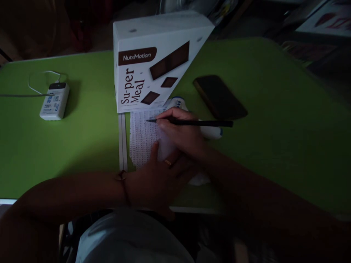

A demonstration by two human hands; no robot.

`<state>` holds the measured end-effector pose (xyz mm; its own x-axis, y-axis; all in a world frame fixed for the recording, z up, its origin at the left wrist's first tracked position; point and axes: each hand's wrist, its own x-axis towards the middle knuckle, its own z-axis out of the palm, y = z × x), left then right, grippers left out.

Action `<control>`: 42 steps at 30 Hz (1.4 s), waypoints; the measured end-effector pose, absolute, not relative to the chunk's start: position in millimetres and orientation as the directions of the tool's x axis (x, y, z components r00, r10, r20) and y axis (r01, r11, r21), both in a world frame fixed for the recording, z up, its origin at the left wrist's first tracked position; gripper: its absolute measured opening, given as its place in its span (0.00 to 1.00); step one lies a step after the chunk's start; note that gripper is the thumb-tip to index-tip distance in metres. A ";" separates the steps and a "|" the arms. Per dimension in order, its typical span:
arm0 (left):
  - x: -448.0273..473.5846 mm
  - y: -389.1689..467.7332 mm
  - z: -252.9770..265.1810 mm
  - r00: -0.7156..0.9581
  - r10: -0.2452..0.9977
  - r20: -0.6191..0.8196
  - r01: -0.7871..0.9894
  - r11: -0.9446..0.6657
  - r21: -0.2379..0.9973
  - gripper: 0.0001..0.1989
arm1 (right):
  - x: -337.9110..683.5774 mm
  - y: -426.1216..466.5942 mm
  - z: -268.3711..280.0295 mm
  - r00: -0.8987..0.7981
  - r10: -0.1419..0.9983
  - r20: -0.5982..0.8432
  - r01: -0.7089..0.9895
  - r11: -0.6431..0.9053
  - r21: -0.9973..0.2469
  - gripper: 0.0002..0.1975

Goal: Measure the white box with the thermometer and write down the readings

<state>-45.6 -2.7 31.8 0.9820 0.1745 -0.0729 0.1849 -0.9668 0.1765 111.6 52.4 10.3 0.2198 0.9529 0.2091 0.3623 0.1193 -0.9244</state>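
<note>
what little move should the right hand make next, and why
I'd probably make one short stroke on the paper: the right hand grips the black pen, its tip at rows of small marks, while the left hand rests across the paper. Whether the tip touches is unclear.

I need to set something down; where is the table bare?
The table is bare between the white device and pale strip, and right of the dark phone. It's crowded in the middle, around the box, paper, pen, left hand and right hand.
</note>
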 end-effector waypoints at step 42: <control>-45.5 0.6 39.7 0.979 0.160 -0.123 0.180 -0.967 0.178 0.63 | 113.2 58.0 5.4 0.204 0.936 0.287 0.488 0.157 -0.859 0.03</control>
<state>-45.5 0.6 39.7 0.9794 0.1601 -0.1228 0.1804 -0.9673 0.1783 113.2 58.0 5.4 0.2039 0.9360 0.2868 0.4882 0.1568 -0.8586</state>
